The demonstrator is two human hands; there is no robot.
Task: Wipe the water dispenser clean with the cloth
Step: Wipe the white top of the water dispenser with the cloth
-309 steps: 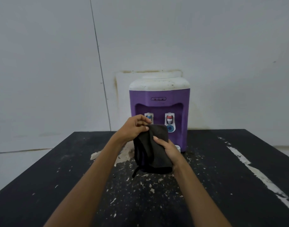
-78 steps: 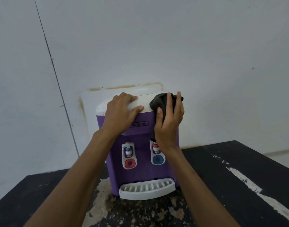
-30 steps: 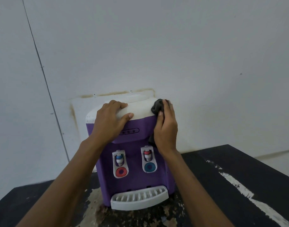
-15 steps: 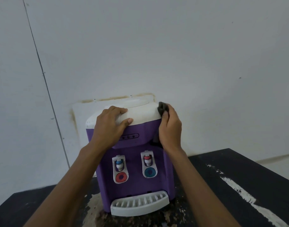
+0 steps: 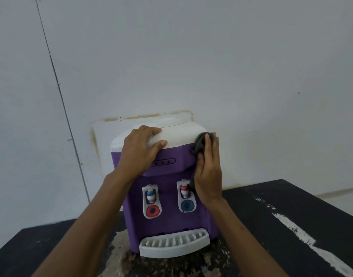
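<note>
1. The purple water dispenser [image 5: 167, 196] stands upright on the black table [image 5: 291, 216], its back close to the wall and its long axis vertical.
2. The dark cloth [image 5: 199, 143] is at the dispenser's upper right front corner, where the white top [image 5: 181, 134] meets the purple body. It is bunched there, and a tail of it hangs down the same edge towards the red-capped tap [image 5: 184, 189].
3. The right hand [image 5: 208, 172] is the one working. It lies flat along that right front edge with its fingers straight and pointing up, pressing the cloth to the casing rather than closing round it.
4. The left hand [image 5: 139, 152] is on the opposite, left part of the top. Its fingers bend over the upper edge and the thumb is stretched across the white front, a bracing hold.
5. The relation that matters is that the cloth sits high on a tall face, so the rest of that corner and side lies straight below the palm. A downward stroke along the vertical axis looks like the natural next pass.
6. The front panel, both taps and the drip tray [image 5: 174, 244] lie lower and to the left of the cloth, and I judge they remain to be wiped.
</note>
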